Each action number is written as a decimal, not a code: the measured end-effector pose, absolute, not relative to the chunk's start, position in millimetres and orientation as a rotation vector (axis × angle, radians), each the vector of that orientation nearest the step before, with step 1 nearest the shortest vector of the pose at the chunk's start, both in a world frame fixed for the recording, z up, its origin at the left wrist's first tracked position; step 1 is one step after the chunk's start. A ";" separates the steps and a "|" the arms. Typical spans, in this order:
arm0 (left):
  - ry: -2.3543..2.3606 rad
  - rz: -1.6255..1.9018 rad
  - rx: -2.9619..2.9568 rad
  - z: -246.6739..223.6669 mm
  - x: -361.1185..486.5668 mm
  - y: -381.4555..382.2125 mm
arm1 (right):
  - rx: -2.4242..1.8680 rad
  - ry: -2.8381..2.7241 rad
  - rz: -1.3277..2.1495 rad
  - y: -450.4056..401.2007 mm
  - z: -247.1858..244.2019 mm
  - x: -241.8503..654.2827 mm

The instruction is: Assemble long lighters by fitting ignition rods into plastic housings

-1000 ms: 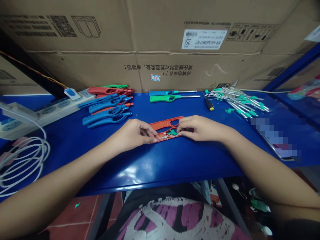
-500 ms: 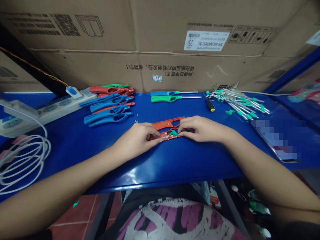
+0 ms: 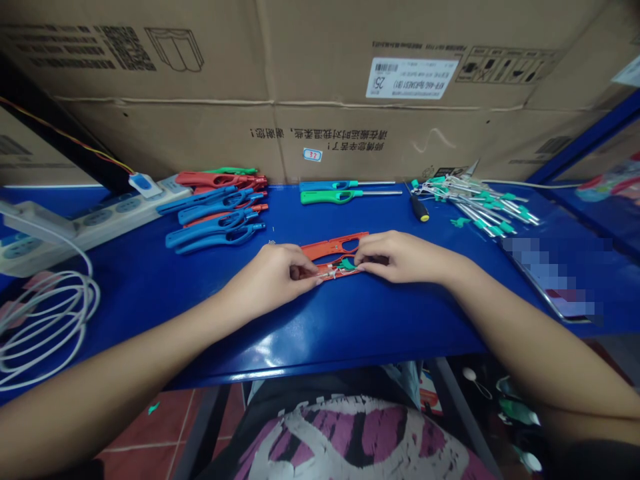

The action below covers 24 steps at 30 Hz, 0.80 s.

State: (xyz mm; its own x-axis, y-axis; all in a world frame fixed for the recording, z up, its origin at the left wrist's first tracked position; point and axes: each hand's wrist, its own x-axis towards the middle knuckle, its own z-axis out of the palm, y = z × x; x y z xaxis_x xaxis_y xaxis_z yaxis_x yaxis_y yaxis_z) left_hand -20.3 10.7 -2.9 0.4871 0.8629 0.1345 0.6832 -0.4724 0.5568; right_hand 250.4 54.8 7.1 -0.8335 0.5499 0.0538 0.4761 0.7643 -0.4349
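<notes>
Two orange casing halves lie on the blue table in the middle. The nearer orange half [image 3: 341, 274] holds a green piece [image 3: 347, 265] and thin white wires. Behind it rests the other orange half [image 3: 325, 249], its inner side up. My left hand [image 3: 285, 272] pinches the left end of the nearer half, fingers bent and pressed together. At the other end, my right hand [image 3: 393, 259] is closed on the right part of the same half, thumb and fingertips beside the green piece. What exactly lies under the fingertips is hidden.
Blue and red casings [image 3: 220, 227] are stacked at the left by a power strip [image 3: 115, 212]. Behind lie a green lighter [image 3: 327, 197] and a blue one. To the right are a screwdriver [image 3: 420, 209], metal tubes with green parts [image 3: 485, 207] and a phone [image 3: 550, 280]. Coiled white cable [image 3: 47, 327] sits far left.
The view has shifted very slightly. Both hands keep nearly the same places on the nearer orange half, with only a slight movement of the left fingers.
</notes>
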 end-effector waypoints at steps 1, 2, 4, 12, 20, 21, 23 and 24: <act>1.272 0.555 2.305 -1.8 -20.6 10.9 | -0.817 -2.781 0.613 54.8 7.0 250.4; 1.262 0.548 2.304 -0.9 -20.8 11.2 | -0.815 -2.782 0.612 54.8 6.7 250.5; 1.246 0.534 2.306 0.4 -21.4 11.6 | -0.813 -2.783 0.613 54.9 6.2 251.2; 1.228 0.463 2.383 -0.5 -22.6 11.6 | -0.747 -2.773 0.558 49.3 9.8 252.2; 1.223 0.442 2.420 0.3 -22.8 11.6 | -0.686 -2.934 0.456 46.1 9.7 247.7; 1.222 0.437 2.424 0.3 -23.0 11.6 | -0.682 -2.934 0.470 46.2 9.2 247.5; 1.223 0.427 2.436 0.2 -23.6 11.5 | -0.676 -2.926 0.504 46.2 8.5 247.3; 1.222 0.423 2.445 0.1 -23.9 11.5 | -0.675 -2.921 0.518 46.2 8.3 247.2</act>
State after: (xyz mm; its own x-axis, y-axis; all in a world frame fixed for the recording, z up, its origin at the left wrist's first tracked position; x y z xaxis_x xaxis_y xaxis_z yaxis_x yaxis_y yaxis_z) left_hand -23.9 11.5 0.1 0.5780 0.8100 0.0986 0.6979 -0.5533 0.4547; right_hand 247.2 46.2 8.3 -0.8968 0.4419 0.0192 0.4083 0.8438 -0.3482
